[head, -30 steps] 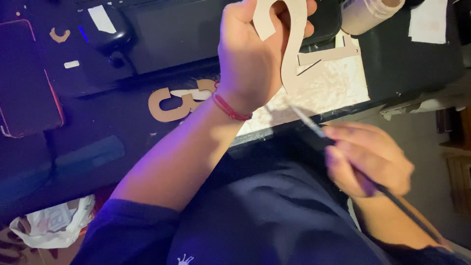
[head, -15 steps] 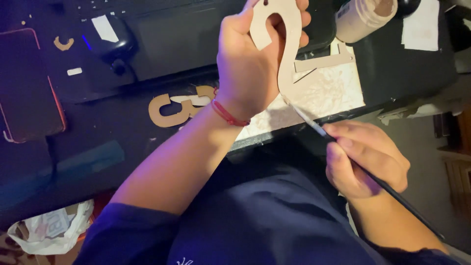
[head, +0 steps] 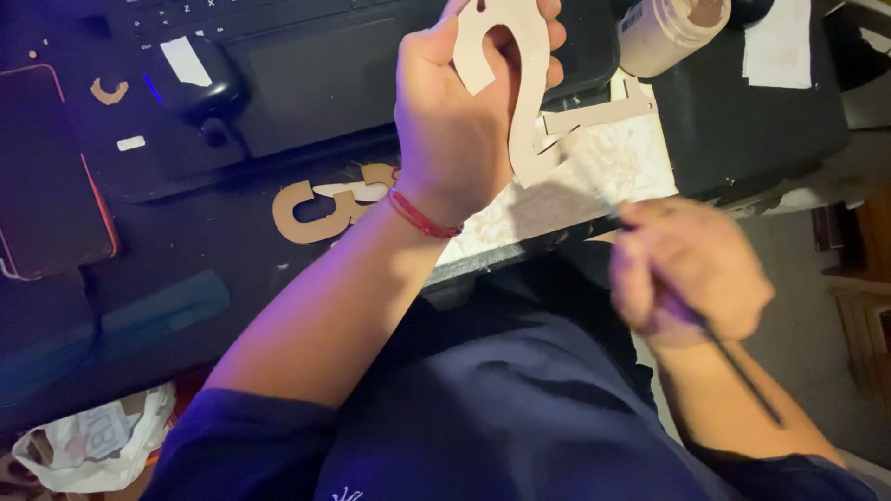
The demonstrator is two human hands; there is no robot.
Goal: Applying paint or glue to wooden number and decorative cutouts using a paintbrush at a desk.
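Two bare hands work above a dark desk (head: 232, 260). Left hand (head: 464, 121) fingers curl closed around a pale cardboard cutout (head: 520, 83) shaped like a numeral, held upright over a laptop (head: 325, 65). Right hand (head: 691, 269), blurred, pinches a thin dark brush (head: 733, 357) just below the cutout. Another cardboard numeral (head: 325, 209) lies flat on the desk beside a phone (head: 46, 176).

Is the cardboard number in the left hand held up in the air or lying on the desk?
Held up: the left hand grips the cardboard number above the desk.
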